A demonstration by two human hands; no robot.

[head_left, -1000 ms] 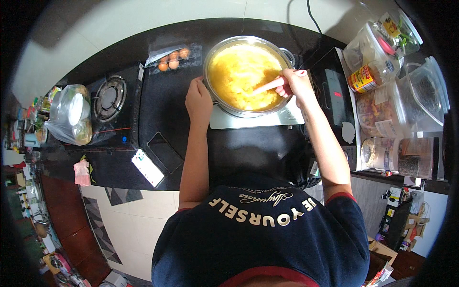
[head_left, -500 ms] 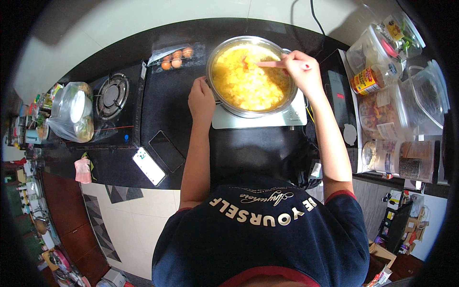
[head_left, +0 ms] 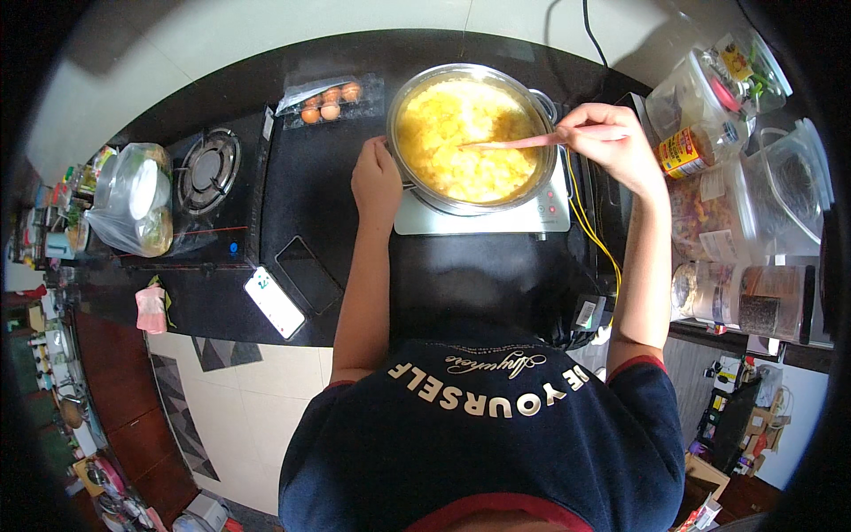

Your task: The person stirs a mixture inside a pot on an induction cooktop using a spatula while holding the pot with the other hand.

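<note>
A steel pot [head_left: 532, 111] full of yellow food [head_left: 461, 137] stands on a white induction cooker [head_left: 483, 217] on the black counter. My left hand [head_left: 377, 177] rests against the pot's left side, at its handle. My right hand [head_left: 607, 142] is to the right of the pot and grips a wooden spoon [head_left: 510, 142] whose tip lies in the yellow food.
A tray of brown eggs [head_left: 330, 100] lies behind the pot. A gas burner [head_left: 208, 168] and a bagged bowl [head_left: 133, 199] stand at the left. Two phones [head_left: 292, 284] lie near the counter's front edge. Clear containers and jars [head_left: 745, 177] crowd the right.
My right hand has swung the spoon from the pot's right side round toward its middle. The view has shifted a little; my left hand stays at the pot.
</note>
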